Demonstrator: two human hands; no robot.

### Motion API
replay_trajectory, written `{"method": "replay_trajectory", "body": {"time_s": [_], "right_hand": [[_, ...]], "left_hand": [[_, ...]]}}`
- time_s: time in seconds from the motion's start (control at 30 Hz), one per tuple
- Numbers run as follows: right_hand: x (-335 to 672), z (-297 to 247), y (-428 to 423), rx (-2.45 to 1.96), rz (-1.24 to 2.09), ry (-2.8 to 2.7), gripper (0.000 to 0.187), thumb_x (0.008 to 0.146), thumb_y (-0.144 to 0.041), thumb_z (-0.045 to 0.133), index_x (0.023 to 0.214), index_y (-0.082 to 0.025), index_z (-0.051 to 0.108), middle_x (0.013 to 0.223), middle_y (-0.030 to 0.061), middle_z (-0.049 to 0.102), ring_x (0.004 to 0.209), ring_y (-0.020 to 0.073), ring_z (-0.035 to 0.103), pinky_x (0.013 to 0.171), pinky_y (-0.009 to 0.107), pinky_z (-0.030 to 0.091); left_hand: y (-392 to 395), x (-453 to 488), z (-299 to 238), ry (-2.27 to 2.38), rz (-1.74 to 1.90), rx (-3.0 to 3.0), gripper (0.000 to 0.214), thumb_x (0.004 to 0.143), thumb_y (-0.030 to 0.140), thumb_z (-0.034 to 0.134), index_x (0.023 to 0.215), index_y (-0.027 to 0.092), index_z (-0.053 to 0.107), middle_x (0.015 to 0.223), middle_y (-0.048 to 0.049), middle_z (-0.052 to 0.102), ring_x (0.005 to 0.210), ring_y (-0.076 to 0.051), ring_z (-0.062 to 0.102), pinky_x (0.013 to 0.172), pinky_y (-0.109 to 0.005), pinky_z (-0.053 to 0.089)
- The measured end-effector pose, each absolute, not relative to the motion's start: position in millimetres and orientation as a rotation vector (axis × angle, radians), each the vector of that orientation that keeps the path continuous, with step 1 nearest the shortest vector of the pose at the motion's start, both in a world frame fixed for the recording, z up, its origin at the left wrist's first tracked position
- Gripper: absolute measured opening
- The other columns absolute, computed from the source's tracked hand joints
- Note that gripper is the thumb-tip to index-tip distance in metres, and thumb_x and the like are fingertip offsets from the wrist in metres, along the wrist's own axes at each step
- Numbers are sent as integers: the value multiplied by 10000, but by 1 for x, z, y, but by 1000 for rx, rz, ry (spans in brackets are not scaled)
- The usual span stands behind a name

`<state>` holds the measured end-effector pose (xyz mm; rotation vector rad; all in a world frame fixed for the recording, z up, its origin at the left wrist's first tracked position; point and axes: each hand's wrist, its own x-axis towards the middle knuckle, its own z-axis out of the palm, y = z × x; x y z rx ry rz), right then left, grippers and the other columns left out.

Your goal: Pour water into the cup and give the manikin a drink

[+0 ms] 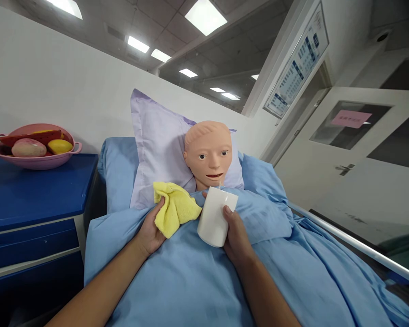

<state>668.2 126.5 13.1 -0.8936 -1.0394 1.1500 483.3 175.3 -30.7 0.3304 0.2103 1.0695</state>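
Note:
My left hand (152, 230) is closed on a crumpled yellow cloth (176, 208), held above the blue quilt (187, 277). In my right hand (236, 231) is a white cup (214, 219), gripped round its side with the thumb facing me. The cup tilts a little, and what it contains is hidden. Something thin and pale shows at its far rim, too small to make out. Just beyond the cup lies a mannequin's head (209, 154), mouth slightly open, against a lilac pillow (160, 150). The quilt covers the mannequin's body up to the neck.
On the left a blue bedside cabinet (64, 190) carries a pink basket (37, 162) of fruit. A metal bed rail (354, 245) runs along the right side. Behind the bed stands a white wall (71, 81); a door (347, 181) is at the right.

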Motion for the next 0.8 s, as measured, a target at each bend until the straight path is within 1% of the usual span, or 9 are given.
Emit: {"method": "replay_trajectory", "body": {"time_s": [0.13, 0.27, 0.37, 0.57, 0.73, 0.8], "right_hand": [[668, 12, 128, -890, 1142, -974, 493, 779, -529, 654, 1149, -206, 607, 985, 78, 737, 884, 278, 684, 752, 382, 561], [668, 13, 127, -864, 1168, -955, 465, 769, -528, 665, 1088, -192, 626, 933, 88, 748, 883, 289, 690, 745, 385, 567], [667, 14, 126, -860, 1164, -946, 494, 746, -526, 688, 1099, -186, 623, 911, 89, 750, 869, 287, 694, 736, 381, 570], [667, 13, 127, -866, 1153, -952, 524, 747, -543, 674, 1115, -173, 631, 883, 98, 749, 839, 284, 696, 711, 379, 572], [666, 15, 125, -858, 1148, -943, 598, 734, -529, 696, 1206, -179, 583, 911, 92, 744, 835, 273, 694, 703, 369, 568], [665, 14, 125, -848, 1155, -946, 601, 736, -532, 693, 1211, -184, 575, 914, 89, 741, 831, 267, 693, 696, 363, 566]], "left_hand": [[175, 483, -31, 214, 1077, 337, 410, 912, 346, 553, 1263, 136, 573, 1134, -93, 706, 1107, -214, 638, 1060, -317, 453], [177, 483, -35, 226, 1079, 347, 435, 898, 355, 576, 1277, 142, 564, 1162, -95, 695, 1094, -217, 645, 1047, -317, 467], [178, 483, -36, 229, 1072, 343, 449, 890, 366, 588, 1280, 144, 561, 1163, -91, 694, 1088, -217, 648, 1045, -317, 470], [178, 483, -36, 227, 1077, 318, 447, 891, 360, 588, 1282, 145, 558, 1159, -87, 696, 1080, -215, 651, 1042, -317, 473], [179, 484, -39, 214, 1069, 327, 449, 890, 367, 588, 1281, 150, 557, 1164, -88, 693, 1081, -219, 650, 1036, -330, 480], [179, 484, -39, 225, 1078, 336, 424, 892, 363, 585, 1255, 145, 574, 1147, -86, 700, 1072, -214, 655, 1029, -323, 485]]}}
